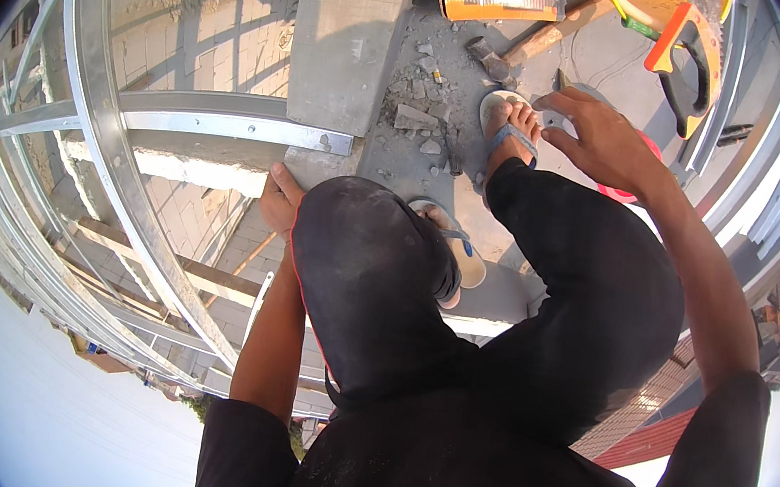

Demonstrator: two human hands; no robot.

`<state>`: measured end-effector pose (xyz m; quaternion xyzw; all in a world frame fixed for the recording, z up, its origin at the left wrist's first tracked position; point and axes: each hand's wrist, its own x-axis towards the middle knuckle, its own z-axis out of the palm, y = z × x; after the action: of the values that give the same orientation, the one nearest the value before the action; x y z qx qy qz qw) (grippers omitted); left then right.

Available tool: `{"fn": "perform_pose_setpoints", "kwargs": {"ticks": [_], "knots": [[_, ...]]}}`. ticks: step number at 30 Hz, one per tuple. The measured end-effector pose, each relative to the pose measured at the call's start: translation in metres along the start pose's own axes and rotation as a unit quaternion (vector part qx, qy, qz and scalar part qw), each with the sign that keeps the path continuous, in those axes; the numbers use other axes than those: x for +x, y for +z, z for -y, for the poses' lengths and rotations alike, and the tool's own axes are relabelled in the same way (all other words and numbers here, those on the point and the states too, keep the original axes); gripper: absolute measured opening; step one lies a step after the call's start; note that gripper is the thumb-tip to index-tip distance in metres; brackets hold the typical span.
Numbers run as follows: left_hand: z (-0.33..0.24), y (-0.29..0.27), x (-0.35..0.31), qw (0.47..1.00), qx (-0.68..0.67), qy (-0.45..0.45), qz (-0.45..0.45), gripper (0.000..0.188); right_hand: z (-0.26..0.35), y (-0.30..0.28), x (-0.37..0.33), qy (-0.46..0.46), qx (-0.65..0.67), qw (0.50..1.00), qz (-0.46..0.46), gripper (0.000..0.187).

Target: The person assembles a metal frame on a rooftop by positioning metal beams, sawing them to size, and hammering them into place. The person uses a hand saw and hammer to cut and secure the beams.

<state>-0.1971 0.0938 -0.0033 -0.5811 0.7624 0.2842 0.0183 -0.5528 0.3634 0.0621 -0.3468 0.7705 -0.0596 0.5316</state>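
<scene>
My left hand (280,201) rests beside my left knee at the edge of the concrete ledge (338,72), close to the end of a metal channel (238,130). Part of it is hidden behind the knee, and the fingers that show are stretched out. Over the floor by my right sandal (502,121), my right hand (602,138) hovers with its fingers spread and curved, holding nothing. A sledgehammer with a wooden handle (557,32) and a dark head (488,58) lies just beyond that foot. A small pointed dark thing (562,80) sits by my right fingertips.
A handsaw with an orange and black handle (681,70) lies at the upper right. Broken concrete pieces (415,118) litter the floor near a cardboard box (496,11). A red round object (627,175) is partly under my right wrist. Metal framing (135,222) borders a drop on the left.
</scene>
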Motion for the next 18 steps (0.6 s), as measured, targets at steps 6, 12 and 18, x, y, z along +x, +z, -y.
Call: {"fn": "perform_pose_setpoints", "kwargs": {"ticks": [6, 12, 18], "knots": [[0.001, -0.016, -0.019, 0.996, -0.042, 0.037, 0.075, 0.063, -0.103, 0.104, 0.11, -0.079, -0.364, 0.888, -0.27, 0.048], [0.017, -0.026, -0.032, 0.986, -0.071, 0.046, 0.146, 0.063, -0.09, 0.089, 0.143, -0.052, -0.455, 0.852, -0.254, 0.052], [0.031, -0.025, -0.023, 0.965, -0.096, 0.05, 0.238, 0.063, -0.08, 0.087, 0.155, -0.038, -0.46, 0.855, -0.238, 0.031]]}}
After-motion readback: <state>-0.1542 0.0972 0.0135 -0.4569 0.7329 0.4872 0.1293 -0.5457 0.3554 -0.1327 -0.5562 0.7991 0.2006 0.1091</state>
